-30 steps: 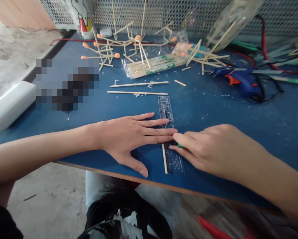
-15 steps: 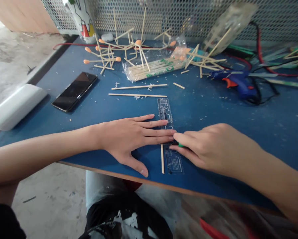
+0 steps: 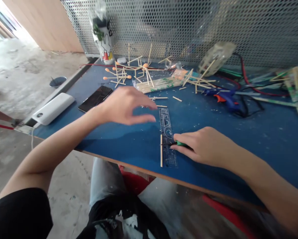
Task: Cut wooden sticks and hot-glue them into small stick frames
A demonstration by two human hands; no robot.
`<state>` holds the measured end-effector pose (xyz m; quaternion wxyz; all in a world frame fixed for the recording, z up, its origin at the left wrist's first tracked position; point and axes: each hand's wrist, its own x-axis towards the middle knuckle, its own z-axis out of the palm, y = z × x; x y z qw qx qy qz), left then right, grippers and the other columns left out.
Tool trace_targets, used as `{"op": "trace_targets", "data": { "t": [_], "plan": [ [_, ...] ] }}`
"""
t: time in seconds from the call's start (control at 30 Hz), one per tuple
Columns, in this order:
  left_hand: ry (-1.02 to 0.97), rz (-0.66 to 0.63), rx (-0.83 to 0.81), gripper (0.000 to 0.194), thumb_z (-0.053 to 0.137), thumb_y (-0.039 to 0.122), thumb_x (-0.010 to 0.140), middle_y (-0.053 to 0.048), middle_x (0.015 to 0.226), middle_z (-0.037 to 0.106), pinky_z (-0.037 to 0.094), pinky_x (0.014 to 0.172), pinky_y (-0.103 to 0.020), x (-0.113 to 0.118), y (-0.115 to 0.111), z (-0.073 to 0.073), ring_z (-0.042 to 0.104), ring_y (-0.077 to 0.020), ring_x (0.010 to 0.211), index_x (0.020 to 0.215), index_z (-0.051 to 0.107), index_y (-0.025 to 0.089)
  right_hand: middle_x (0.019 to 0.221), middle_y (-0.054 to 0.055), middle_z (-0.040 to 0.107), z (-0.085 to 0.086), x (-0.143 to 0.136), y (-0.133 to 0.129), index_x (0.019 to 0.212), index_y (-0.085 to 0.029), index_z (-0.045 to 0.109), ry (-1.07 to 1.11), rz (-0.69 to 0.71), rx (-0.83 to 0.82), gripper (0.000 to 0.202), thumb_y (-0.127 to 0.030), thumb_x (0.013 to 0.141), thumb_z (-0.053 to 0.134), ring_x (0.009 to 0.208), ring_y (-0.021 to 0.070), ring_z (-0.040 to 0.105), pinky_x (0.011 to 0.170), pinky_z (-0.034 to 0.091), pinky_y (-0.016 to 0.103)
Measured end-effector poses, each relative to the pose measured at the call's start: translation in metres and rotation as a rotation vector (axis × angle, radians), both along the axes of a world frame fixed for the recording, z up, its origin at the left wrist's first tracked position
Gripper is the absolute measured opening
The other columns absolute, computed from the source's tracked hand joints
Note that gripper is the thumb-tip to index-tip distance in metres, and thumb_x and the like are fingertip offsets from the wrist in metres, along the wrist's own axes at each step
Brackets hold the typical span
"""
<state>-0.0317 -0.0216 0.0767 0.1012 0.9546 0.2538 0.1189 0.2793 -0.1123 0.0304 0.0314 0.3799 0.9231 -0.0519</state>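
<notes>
A transparent ruler (image 3: 167,124) lies front to back on the blue table (image 3: 129,146). Beside its left edge is a short wooden stick (image 3: 161,151). My right hand (image 3: 201,144) is closed on a green-handled tool (image 3: 180,143), whose thin dark tip reaches across the ruler to the stick. Raised over the table, left of the ruler, my left hand (image 3: 127,105) holds nothing, its thumb and fingers apart. Behind it, more loose sticks (image 3: 161,98) lie partly hidden.
A phone (image 3: 95,98) and a white power bank (image 3: 53,109) lie at the left. Farther back are stick frames with orange tips (image 3: 119,77), a bag of sticks (image 3: 158,84) and a blue glue gun (image 3: 226,99) with cables. A perforated metal panel (image 3: 163,30) stands behind.
My left hand has lifted off the ruler and moved back and left. The view has shifted, showing more of the panel and floor. My right hand still grips the tool.
</notes>
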Motion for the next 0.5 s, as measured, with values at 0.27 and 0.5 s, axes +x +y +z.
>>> {"op": "trace_targets", "data": {
  "t": [0.27, 0.5],
  "plan": [
    [0.232, 0.740, -0.056, 0.133, 0.048, 0.097, 0.088, -0.028, 0.175, 0.041, 0.026, 0.131, -0.068, -0.116, 0.039, -0.018, 0.041, -0.0513, 0.158, 0.170, 0.017, -0.003, 0.075, -0.001, 0.071, 0.011, 0.018, 0.025, 0.107, -0.023, 0.074, 0.192, -0.182, -0.362, 0.047, -0.061, 0.112, 0.046, 0.070, 0.0167, 0.063, 0.070, 0.041, 0.028],
    [0.298, 0.872, -0.220, 0.155, 0.054, 0.105, 0.071, -0.036, 0.156, 0.057, 0.042, 0.111, -0.070, -0.154, 0.048, -0.037, 0.053, -0.0644, 0.139, 0.166, 0.016, -0.011, 0.064, -0.003, 0.056, 0.021, 0.006, 0.027, 0.097, -0.020, 0.068, 0.144, -0.170, -0.410, 0.049, -0.033, 0.114, 0.024, 0.057, 0.0139, 0.053, 0.061, 0.041, 0.026]
  ]
}}
